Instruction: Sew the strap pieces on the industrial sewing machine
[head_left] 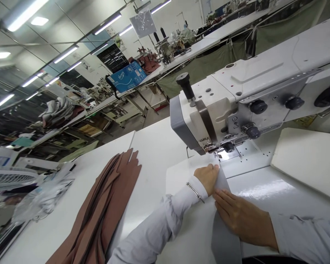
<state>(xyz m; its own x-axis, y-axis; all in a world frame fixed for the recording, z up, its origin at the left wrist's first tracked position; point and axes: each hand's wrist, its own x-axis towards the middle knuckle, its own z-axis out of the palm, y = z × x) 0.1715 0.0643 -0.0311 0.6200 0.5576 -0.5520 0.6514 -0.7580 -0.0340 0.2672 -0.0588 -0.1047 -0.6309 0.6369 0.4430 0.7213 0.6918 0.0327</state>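
A sewing machine (206,117) with a lit needle area stands over the white table. A long grey fabric strip (225,244) runs from the table's near edge up to the presser foot. My left hand (208,178) is closed at the strip's upper part, just short of the needle, with its fingers curled onto the cloth and their tips partly hidden. Lower down, my right hand (242,216) lies with fingers straight and together on the strip, fingertips close to my left wrist. A bracelet circles the left wrist.
A pile of brown fabric strips (110,198) lies to the left on the white table (154,161). Clear plastic bags (41,198) sit at the far left. A whitish board (308,161) rests at the right. Beyond are other worktables and a blue box (128,77).
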